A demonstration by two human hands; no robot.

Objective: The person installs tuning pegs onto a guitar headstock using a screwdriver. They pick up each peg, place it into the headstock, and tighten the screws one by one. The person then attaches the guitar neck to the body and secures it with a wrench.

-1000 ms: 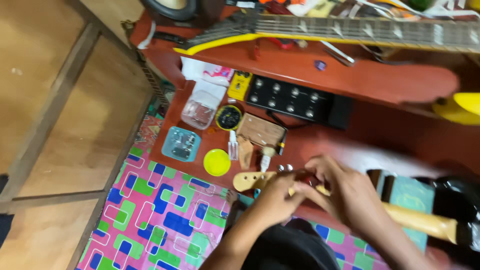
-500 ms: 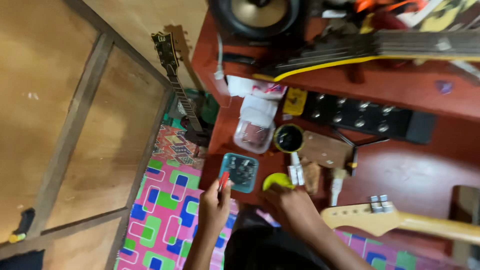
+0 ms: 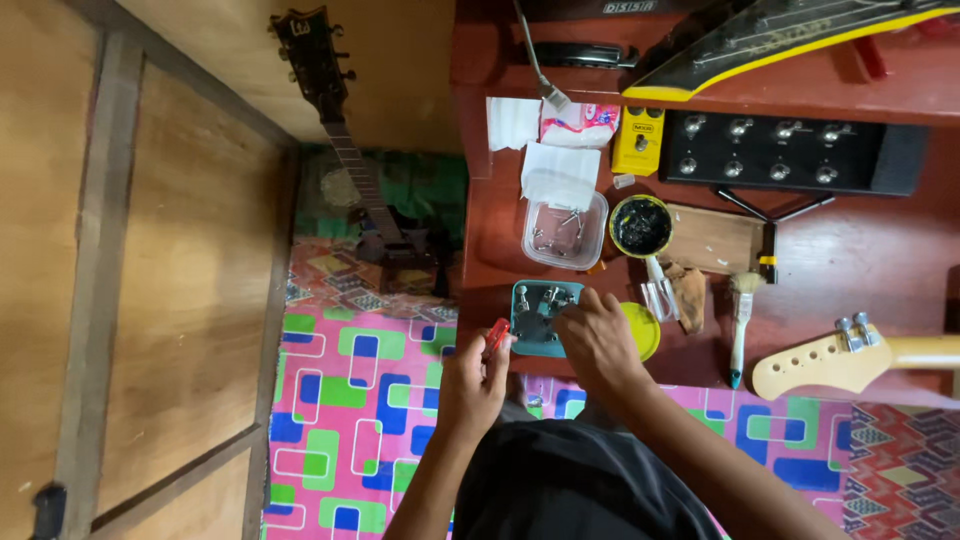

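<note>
The right hand (image 3: 598, 340) reaches into the teal tray (image 3: 524, 300) of small metal parts (image 3: 551, 296); whether its grip has closed cannot be told. The left hand (image 3: 472, 385), just left of the tray, pinches a red tool (image 3: 497, 334). The parts look light, hard and slippery, best pinched by their posts.

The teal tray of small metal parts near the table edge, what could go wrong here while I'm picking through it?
The teal tray sits right at the red table's front edge, so the right hand digging in it could nudge it off, scattering parts onto the patterned mat. The left hand pinches a small red object out past the edge; it might drop. The guitar headstock also lies close to that edge.
</note>
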